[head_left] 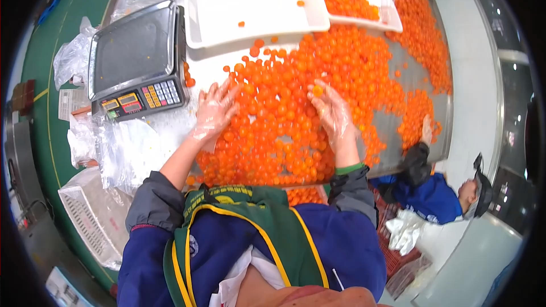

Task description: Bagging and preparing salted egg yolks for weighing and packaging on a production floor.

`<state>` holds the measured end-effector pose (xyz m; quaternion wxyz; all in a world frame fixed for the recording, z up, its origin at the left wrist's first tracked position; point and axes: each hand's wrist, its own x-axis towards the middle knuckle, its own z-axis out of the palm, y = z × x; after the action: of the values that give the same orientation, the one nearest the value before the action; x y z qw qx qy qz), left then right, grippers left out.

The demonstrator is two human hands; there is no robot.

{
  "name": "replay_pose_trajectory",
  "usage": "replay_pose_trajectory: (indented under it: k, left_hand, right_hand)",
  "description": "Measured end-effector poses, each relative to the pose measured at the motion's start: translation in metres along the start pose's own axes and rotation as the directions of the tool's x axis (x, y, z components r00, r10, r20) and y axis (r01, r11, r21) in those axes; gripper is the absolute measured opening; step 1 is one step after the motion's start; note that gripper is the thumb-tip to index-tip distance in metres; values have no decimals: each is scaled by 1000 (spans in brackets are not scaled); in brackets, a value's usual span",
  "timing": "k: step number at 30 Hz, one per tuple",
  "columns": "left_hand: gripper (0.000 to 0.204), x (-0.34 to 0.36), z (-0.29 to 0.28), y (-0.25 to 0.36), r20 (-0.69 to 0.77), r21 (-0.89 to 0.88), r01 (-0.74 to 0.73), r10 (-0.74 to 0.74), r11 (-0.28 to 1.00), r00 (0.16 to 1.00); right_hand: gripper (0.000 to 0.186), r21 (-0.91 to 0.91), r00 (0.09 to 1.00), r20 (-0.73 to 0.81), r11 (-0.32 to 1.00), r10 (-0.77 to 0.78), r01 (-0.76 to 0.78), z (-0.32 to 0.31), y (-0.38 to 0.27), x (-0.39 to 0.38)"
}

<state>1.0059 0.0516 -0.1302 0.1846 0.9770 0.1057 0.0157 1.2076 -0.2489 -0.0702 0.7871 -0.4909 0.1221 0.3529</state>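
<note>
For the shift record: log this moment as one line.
left hand: flat on orange balls | right hand: holds one ball | both gloved | scale: bare | white tray: nearly empty

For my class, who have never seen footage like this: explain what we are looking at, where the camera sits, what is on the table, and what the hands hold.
This is one picture from a wide-angle camera worn on a person's head, looking down, so straight edges bend. No machine works here: two gloved hands do. The left hand rests spread on a heap of small orange balls covering the metal table. The right hand pinches one orange ball at its fingertips. Behind stand a weighing scale and a nearly empty white tray. Another person's hand works at the right.
</note>
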Motion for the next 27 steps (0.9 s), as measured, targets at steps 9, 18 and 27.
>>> replay_pose_trajectory:
  k: [9,18,27]
  left_hand:
    - [57,1,6,-11,59,-10,-4,5,1000,998]
    - [57,2,-2,-12,99,-91,-9,18,996,995]
    - [59,9,-6,-13,86,-141,27,-15,990,996]
  right_hand:
    - [26,-191,968,246,982,49,-1,100,-53,107]
    - [26,-517,730,572,525,-376,676,304,-162,290]
    - [46,-417,652,746,-859,-136,298,381,-191,409]
